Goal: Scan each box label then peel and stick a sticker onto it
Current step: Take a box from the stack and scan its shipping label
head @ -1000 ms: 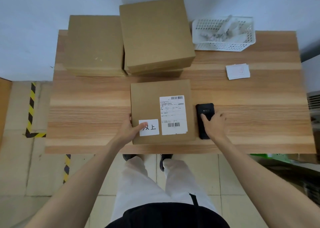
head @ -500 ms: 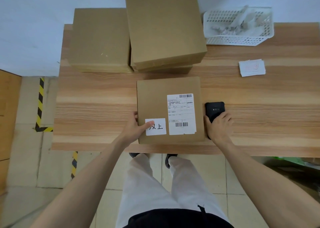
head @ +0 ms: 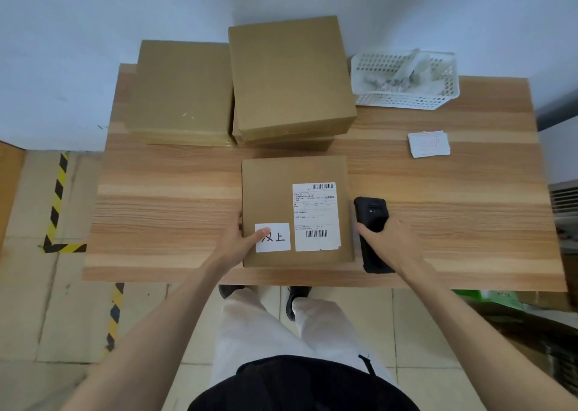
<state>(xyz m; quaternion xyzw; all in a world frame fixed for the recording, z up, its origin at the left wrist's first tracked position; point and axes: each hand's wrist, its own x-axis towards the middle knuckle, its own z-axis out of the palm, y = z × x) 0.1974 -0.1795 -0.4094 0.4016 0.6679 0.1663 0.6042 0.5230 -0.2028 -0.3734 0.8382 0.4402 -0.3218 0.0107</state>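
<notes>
The fine print on the shipping label [head: 316,216] is too small to read, and the left hand's thumb covers part of the black characters on the white sticker [head: 272,237]. The right hand [head: 391,241] lies over the lower part of the black scanner [head: 372,220], fingers curled round it, so its near end is mostly hidden. The left hand [head: 237,241] grips the near-left edge of the labelled box [head: 295,210], thumb pressed on the sticker. That box lies flat at the desk's [head: 172,210] near middle, the scanner touching its 3 o'clock side. At 12 o'clock, two box stacks [head: 291,76] crowd the far edge. At 1 o'clock stands a white basket [head: 406,98], contents blurred. A sticker pile [head: 428,143] lies at 2 o'clock, well apart. Bare wood runs at 9 o'clock and 3 o'clock.
</notes>
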